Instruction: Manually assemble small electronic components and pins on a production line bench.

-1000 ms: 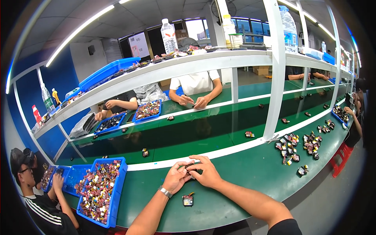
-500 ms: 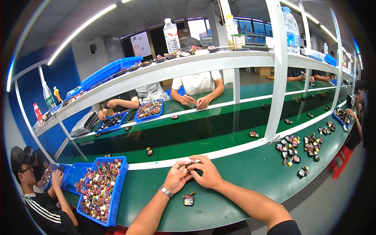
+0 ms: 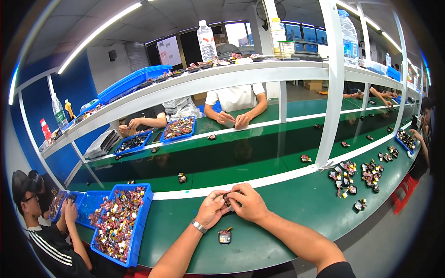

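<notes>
Currently in hand: a small dark module (image 3: pixel 226 199), pinched between our left hand (image 3: pixel 211 211) and right hand (image 3: pixel 251 204) above the green bench (image 3: pixel 296 199), fingers curled nearly closed.
Handling progress: we judge this piece midway; one wired module (image 3: pixel 225 236) lies untouched nearby, module clusters (image 3: pixel 344 177) sit rightward, loose parts (image 3: pixel 118 222) fill the blue tray (image 3: pixel 143 217); which are finished, we cannot tell.
Forearms (image 3: pixel 178 250): ours converge from below.
</notes>
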A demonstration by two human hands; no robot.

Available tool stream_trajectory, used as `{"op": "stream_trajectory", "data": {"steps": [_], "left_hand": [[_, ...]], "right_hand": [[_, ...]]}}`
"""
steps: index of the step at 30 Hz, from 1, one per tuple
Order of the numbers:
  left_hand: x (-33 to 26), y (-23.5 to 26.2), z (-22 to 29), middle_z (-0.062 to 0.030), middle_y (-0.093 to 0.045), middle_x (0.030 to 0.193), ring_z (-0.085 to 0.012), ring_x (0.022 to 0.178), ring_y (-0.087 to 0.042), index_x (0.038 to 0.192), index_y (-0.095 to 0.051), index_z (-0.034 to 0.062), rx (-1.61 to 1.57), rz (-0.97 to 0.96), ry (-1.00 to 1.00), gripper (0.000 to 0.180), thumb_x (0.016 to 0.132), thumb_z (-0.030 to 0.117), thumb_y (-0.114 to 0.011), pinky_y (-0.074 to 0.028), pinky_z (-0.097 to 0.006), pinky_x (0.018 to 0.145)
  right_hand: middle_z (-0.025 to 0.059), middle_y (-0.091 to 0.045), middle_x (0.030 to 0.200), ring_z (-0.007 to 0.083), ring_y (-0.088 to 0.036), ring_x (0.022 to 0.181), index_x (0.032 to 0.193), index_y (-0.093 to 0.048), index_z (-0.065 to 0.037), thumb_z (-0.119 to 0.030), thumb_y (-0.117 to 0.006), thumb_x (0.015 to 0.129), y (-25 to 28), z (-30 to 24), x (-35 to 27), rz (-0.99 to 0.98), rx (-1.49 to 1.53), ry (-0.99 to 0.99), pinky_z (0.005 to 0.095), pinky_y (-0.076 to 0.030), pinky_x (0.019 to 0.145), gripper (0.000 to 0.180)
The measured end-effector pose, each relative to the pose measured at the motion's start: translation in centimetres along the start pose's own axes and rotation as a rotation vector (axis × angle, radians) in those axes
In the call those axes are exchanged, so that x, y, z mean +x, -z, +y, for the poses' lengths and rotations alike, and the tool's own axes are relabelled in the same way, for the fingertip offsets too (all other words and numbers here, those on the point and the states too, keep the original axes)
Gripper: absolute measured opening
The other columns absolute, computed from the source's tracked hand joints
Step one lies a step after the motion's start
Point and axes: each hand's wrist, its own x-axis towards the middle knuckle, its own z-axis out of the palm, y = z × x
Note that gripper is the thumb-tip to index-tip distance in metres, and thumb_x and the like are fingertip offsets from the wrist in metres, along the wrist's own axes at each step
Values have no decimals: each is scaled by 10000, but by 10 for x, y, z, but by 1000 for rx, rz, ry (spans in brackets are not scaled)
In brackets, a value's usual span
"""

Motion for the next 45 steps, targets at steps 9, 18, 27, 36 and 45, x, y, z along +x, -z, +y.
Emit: {"op": "stream_trajectory", "data": {"steps": [9,18,27,36,45], "left_hand": [[1,2,0,-95,-609,1148,-187,1034,-623,1258,-447,48,41,40,18,334,945,32,-562,-538,-391,902],[1,-7,1,-124,-622,1141,-214,1075,-630,1227,-454,14,82,72,28,293,952,30,-552,-531,-451,981],[2,-11,-3,-130,-621,1150,-195,1037,-642,1202,-471,-8,244,126,-12,238,974,29,-529,-574,-382,912],[4,-4,-7,-117,-633,1134,-183,1011,-648,1208,-473,-8,321,139,-35,242,973,15,-522,-573,-339,877],[2,-6,-4,-97,-630,1141,-168,1033,-628,1233,-465,8,309,127,3,278,962,-3,-527,-550,-325,880]], "right_hand": [[80,-614,1005,270,-614,941,962,-688,-56,-30,-721,762,4,6,0,-112,1,13,360,-542,783,204],[85,-617,990,274,-623,934,939,-684,-60,-53,-733,772,2,14,-1,-137,13,-27,372,-536,795,175],[93,-608,965,278,-631,889,931,-667,-56,-61,-732,778,0,13,-2,-167,66,-120,368,-537,764,166],[90,-605,981,267,-633,886,991,-679,-60,-72,-710,797,3,10,-3,-189,-13,-40,363,-539,760,196],[83,-609,996,277,-643,877,987,-653,-73,-103,-695,814,-1,17,-5,-238,-107,-6,381,-549,753,180]]}}
